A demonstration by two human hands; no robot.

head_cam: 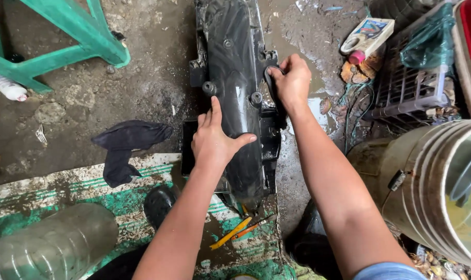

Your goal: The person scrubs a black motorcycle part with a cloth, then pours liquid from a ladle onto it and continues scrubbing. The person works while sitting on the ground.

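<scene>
A long black plastic motorcycle panel [234, 78] lies on the wet ground in front of me, stretching from the top of the view down to the green mat. My left hand [214, 139] rests flat on its curved middle, fingers spread, thumb out to the right. My right hand [291, 80] is closed around a dark tool handle [272, 85] at the panel's right edge, near a round mounting boss [256, 98]. The tool's tip is hidden behind the panel edge.
A dark rag [125, 145] lies left of the panel. Orange-handled pliers [239, 232] sit on the striped green mat [64, 192]. Green stool legs [64, 36] stand top left, a black crate [409, 88] and a ribbed metal drum [438, 192] at right, a clear jug [48, 243] bottom left.
</scene>
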